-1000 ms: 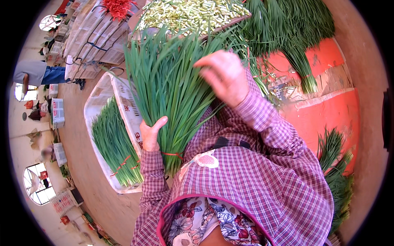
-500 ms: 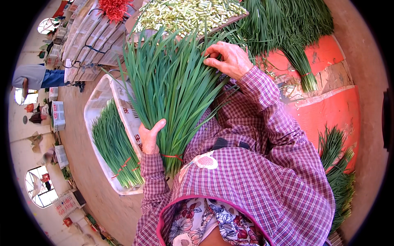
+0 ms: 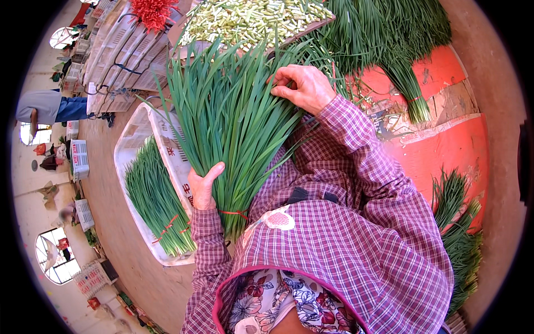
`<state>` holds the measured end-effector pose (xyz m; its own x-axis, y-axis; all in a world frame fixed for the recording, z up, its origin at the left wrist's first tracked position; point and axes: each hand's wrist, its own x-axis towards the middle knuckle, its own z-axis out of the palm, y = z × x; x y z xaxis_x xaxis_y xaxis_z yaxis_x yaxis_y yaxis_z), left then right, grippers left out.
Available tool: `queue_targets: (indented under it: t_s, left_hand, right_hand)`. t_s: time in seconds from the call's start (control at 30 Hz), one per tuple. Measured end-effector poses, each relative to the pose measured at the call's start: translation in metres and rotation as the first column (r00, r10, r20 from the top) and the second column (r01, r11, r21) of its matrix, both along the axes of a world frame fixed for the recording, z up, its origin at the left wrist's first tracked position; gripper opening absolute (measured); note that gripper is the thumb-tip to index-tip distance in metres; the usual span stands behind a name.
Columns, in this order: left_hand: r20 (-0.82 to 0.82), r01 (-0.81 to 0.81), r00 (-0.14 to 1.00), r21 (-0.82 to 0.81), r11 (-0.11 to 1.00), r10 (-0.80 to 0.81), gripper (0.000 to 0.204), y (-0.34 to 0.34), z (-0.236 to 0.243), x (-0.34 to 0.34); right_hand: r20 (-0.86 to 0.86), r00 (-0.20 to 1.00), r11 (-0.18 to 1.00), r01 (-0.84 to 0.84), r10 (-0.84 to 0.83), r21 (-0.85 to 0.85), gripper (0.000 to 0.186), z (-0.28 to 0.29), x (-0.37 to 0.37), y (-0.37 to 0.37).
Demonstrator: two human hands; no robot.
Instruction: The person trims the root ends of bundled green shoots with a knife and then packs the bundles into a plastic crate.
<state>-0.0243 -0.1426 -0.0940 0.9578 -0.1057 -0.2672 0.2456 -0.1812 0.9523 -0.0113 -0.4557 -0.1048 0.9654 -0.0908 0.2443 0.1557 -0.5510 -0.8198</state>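
My left hand point(image 3: 204, 182) grips a large bundle of green chive-like leaves point(image 3: 228, 106), tied near its pale stems with a red band point(image 3: 233, 212). My right hand point(image 3: 300, 86) is at the bundle's upper right, its thumb and forefinger pinched on leaves there, though the exact leaves are partly hidden. To the left of the bundle, a white plastic crate point(image 3: 119, 147) holds more tied chives point(image 3: 153, 195).
Stacked crates point(image 3: 128, 61) with red ties point(image 3: 153, 14) stand upper left, beside a board of chopped pale stalks point(image 3: 256, 22). More chives point(image 3: 378, 28) lie on red cardboard point(image 3: 423, 156) and at lower right point(image 3: 459, 261). A person point(image 3: 44, 106) stands far left.
My right hand has moved from a blurred, open position to a pinch at the leaves, dipping slightly since half a second ago. My left hand keeps its grip.
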Motion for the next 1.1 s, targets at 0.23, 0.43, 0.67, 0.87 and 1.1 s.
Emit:
queue_targets:
  t_s: [0.23, 0.43, 0.67, 0.87, 1.1]
  left_hand:
    - [-0.013, -0.002, 1.000, -0.007, 1.000, 0.002, 0.041, 0.001, -0.001, 0.001]
    - [-0.010, -0.002, 1.000, 0.003, 1.000, 0.002, 0.042, 0.002, -0.002, 0.002]
    - [-0.015, -0.002, 1.000, -0.004, 1.000, 0.002, 0.042, 0.003, -0.003, 0.002]
    - [-0.022, -0.003, 1.000, -0.004, 1.000, 0.002, 0.042, 0.003, -0.001, 0.002]
    - [0.010, 0.008, 1.000, 0.008, 1.000, -0.008, 0.045, 0.004, -0.005, 0.003]
  right_hand:
    - [0.138, 0.988, 0.982, 0.085, -0.062, -0.170, 0.018, -0.008, -0.003, 0.005]
    - [0.183, 0.981, 0.973, 0.107, -0.070, -0.205, 0.017, -0.008, -0.006, 0.005]
    - [0.083, 0.996, 0.988, 0.028, -0.016, -0.149, 0.018, -0.004, -0.007, 0.002]
    - [0.034, 0.999, 0.996, 0.004, -0.001, -0.089, 0.019, -0.007, -0.007, 0.001]
    - [0.039, 0.976, 0.738, 0.134, -0.213, 0.661, 0.018, -0.032, -0.002, 0.003]
